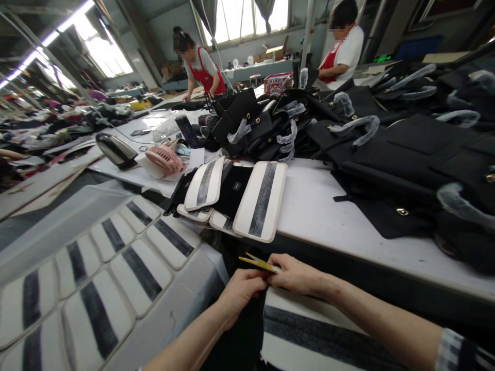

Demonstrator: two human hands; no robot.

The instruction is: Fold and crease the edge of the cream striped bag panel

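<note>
Low in the middle, my right hand (288, 273) is closed round a small yellow tool (258, 263) whose two thin tips point left. My left hand (244, 289) is closed beside it, fingertips pinched at the top corner of a white panel with a dark stripe (320, 335); what exactly they pinch is too small to tell. Black material hangs below my left hand. Beyond the hands, a striped white panel (261, 201) leans on a small pile with black pieces and another striped panel (204, 183) at the table edge.
Rows of striped panels (141, 275) lie on a plastic-covered surface at left. Black bags (421, 149) with wrapped handles heap on the white table (309, 206) at right. A kettle (116, 150) and pink fan (164, 160) stand at back left. Two people (204, 69) (340, 49) work beyond.
</note>
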